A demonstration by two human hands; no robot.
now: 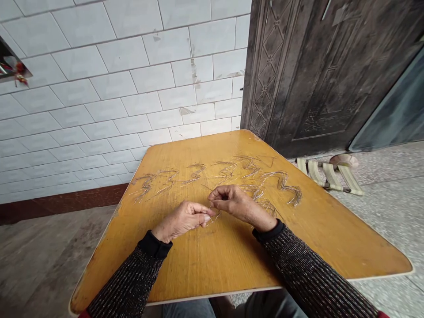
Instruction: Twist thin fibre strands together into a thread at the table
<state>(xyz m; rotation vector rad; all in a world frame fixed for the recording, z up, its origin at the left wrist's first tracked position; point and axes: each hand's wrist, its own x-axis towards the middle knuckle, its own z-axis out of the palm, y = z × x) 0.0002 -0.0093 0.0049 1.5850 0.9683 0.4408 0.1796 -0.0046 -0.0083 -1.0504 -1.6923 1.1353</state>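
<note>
Thin bent wire (217,216) sits between my two hands, low over the table. My left hand (187,217) pinches it between thumb and forefinger. Just above and to the right, my right hand (236,203) is closed in a pinch on the wire as well; its exact grip is partly hidden by the fingers. Beyond the hands lie several loose bundles of bent, zigzag wires, among them a bundle at the far left (145,187), one in the middle (195,173) and a larger one at the right (286,185). More wires lie partly behind my right hand and wrist.
The yellow wooden table (198,274) has rounded corners and a pale edge. A white tiled wall (132,57) rises behind it, with a dark carved door (318,79) at the right. A low strapped seat (331,174) stands on the floor beyond the table's right edge.
</note>
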